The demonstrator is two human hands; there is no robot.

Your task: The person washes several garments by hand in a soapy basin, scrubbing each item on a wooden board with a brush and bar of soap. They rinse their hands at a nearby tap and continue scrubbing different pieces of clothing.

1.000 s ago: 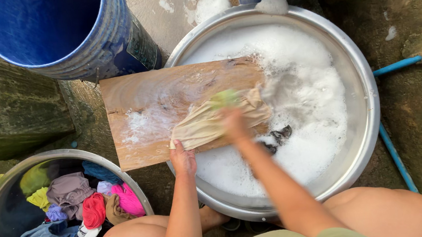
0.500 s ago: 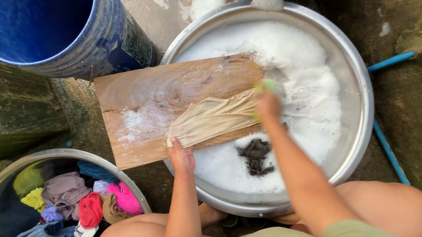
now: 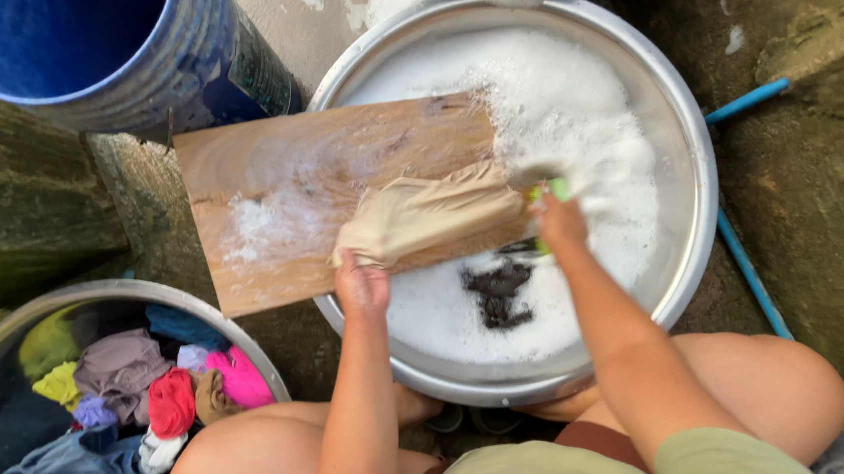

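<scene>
Head view looks down on a wooden board [image 3: 338,188] propped across the left rim of a metal basin [image 3: 689,246] full of suds. On the board's lower right part lies a beige cloth [image 3: 430,216], bunched and wet. At the cloth's left end the left hand [image 3: 360,284] presses down, fingers closed on the fabric and pinning it to the board near the board's bottom edge. At the cloth's right end, just past the board's right edge, the right hand [image 3: 559,221] is wrapped tight around a green brush [image 3: 551,193]; only a bit of green shows past the fingers.

Since half a second ago the right hand has slid a little down and outward off the cloth's end, the cloth looks more gathered, and the left hand has kept its place. A dark cloth [image 3: 497,291] floats in the foam just below the board, much as before.

Beyond the board's top left corner stands a blue barrel [image 3: 198,69]; a dark rectangular label [image 3: 259,74] with pale print sits on its side facing the basin. Left of the knees, a second basin [image 3: 250,346] holds mixed coloured clothes. A blue pipe [image 3: 746,272] runs along the ground right of the sudsy basin
</scene>
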